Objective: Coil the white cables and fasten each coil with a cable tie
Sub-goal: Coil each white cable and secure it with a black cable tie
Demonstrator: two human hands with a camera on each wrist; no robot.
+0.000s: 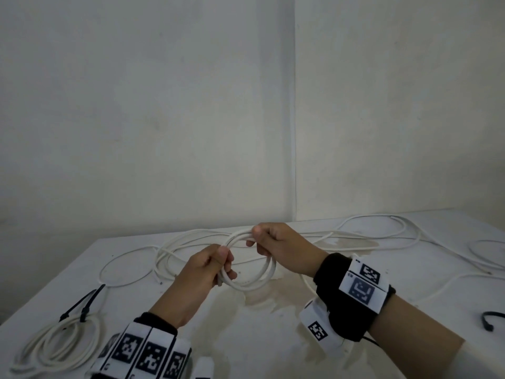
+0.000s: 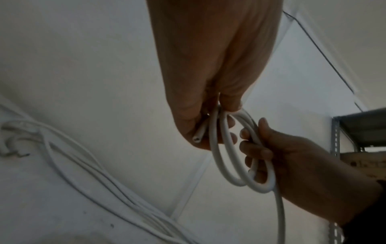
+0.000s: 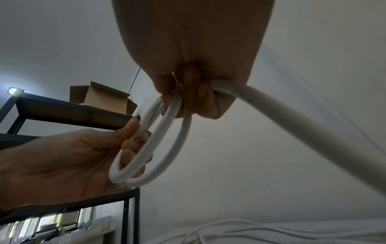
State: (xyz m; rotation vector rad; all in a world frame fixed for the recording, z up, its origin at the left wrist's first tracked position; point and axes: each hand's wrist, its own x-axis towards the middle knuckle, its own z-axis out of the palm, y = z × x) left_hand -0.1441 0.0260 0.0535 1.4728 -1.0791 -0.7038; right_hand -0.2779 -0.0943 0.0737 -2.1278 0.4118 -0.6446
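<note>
Above the middle of the white table (image 1: 191, 332) I hold a small coil of white cable (image 1: 262, 277) in both hands. My left hand (image 1: 216, 266) pinches its near-left side, with the cut cable end (image 2: 197, 138) poking out below the fingers. My right hand (image 1: 270, 242) grips the far top of the coil (image 3: 167, 140), and the cable's free length (image 3: 303, 122) runs off from it. A finished white coil (image 1: 60, 346) bound with black cable ties (image 1: 84, 305) lies at the front left.
Loose white cables (image 1: 382, 231) sprawl over the back and right of the table. A black cable tie (image 1: 492, 318) lies at the right edge. The table stands in a wall corner. A dark metal shelf (image 3: 62, 112) carrying a cardboard box (image 3: 104, 99) stands nearby.
</note>
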